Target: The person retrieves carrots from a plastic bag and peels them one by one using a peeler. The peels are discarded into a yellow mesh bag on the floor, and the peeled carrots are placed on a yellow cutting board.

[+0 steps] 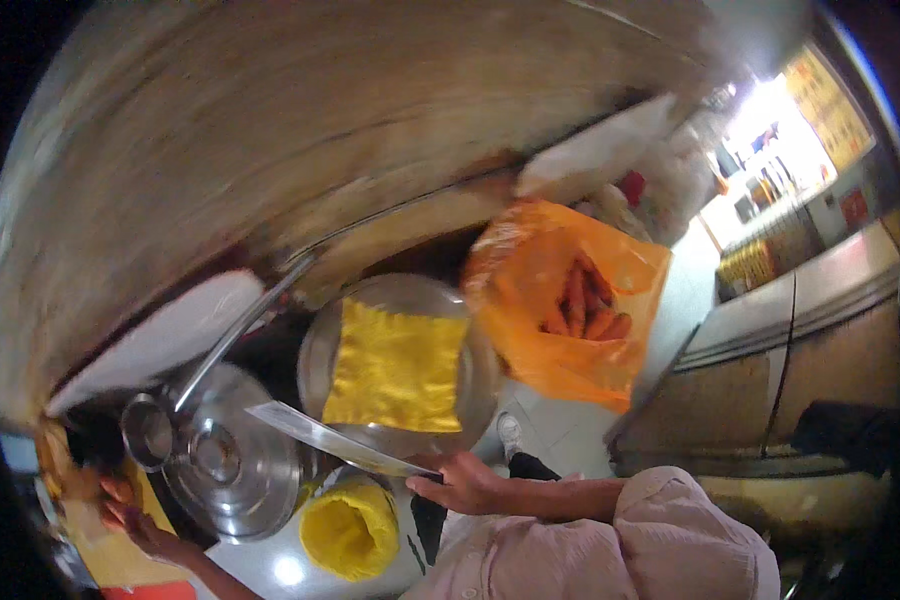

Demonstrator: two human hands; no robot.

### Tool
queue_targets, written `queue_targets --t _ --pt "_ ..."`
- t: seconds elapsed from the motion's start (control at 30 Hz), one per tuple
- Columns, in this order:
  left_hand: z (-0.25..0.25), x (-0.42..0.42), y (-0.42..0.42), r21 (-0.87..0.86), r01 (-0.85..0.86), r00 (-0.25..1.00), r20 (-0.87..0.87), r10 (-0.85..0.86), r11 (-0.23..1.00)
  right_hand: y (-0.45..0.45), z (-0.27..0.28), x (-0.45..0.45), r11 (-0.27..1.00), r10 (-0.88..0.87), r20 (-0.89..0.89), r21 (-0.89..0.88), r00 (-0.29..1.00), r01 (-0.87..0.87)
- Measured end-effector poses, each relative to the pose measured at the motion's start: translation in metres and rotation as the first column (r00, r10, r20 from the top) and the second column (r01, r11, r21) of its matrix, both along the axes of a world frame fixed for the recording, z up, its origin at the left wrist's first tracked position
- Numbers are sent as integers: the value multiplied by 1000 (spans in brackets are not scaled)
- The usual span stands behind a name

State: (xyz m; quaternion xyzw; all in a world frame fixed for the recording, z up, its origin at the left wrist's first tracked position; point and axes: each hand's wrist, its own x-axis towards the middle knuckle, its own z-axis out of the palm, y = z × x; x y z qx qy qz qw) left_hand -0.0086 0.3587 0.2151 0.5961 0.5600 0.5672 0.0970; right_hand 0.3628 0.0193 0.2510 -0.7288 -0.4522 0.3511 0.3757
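Note:
My right hand point(465, 484) grips the dark handle of a knife point(330, 442). Its long metal blade points left, above the gap between a round metal lid point(229, 487) and a yellow-lined container point(349, 529). At the lower left, my left hand point(150, 532) is blurred over a yellowish board point(131, 559). Reddish-orange pieces point(116, 491) appear at its fingertips; whether it grips them is unclear. A yellow cloth point(401, 367) lies spread on a large round metal lid or basin point(319, 360). To its right, an open orange plastic bag point(510, 300) holds several carrot-like roots point(585, 300).
A bent metal pipe point(240, 330) reaches over the left lid, beside a small metal cup-like vessel point(148, 431). A brownish wall point(270, 135) rises beyond the pots. Tiled floor point(562, 427) shows below the bag. At right stands a counter or cabinet point(750, 375).

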Motion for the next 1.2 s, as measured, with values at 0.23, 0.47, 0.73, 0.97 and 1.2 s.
queue_targets --t 0.23,0.47,0.73,0.97,1.2 --pt "99 391 -221 -126 900 413 554 -723 418 -121 90 147 799 -599 -108 -15 793 602" --pt "10 616 -376 -733 679 -63 -1 -998 -42 -276 69 322 301 -953 109 207 284 931" --pt "-50 699 -468 -459 885 -268 -366 -891 -77 -281 -20 356 319 -835 383 -248 395 915" --pt "-44 696 -481 -578 816 -249 -376 -892 16 -252 -31 378 427 -838 264 -228 478 875" --pt "-43 688 -437 -410 907 -88 -414 -906 99 -254 -33 383 349 -914 245 72 322 934"
